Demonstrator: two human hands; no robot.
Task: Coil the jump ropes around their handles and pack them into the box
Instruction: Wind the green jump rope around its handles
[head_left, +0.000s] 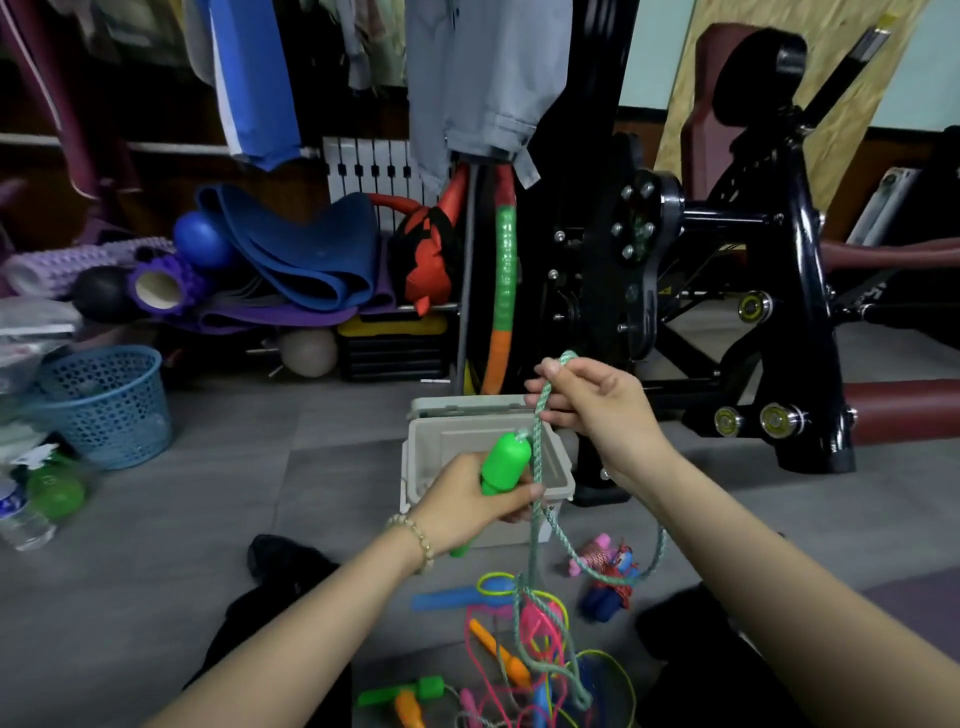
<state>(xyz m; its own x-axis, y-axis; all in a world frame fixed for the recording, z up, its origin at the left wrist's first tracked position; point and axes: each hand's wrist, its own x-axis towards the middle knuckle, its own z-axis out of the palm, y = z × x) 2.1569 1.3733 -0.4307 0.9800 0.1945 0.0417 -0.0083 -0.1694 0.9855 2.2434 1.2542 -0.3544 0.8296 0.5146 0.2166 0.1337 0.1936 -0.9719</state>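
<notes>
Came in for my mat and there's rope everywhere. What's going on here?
A person on the floor appears to be coiling jump ropes. The left hand grips a green handle; the right hand pinches its green braided cord, held up near the open grey box. A tangle of coloured ropes lies nearer the person, and a blue-handled rope lies already coiled beside the box.

blue basket (106, 410), blue mat (306, 254), water bottle (21, 514), black gym machine (727, 270)
</notes>
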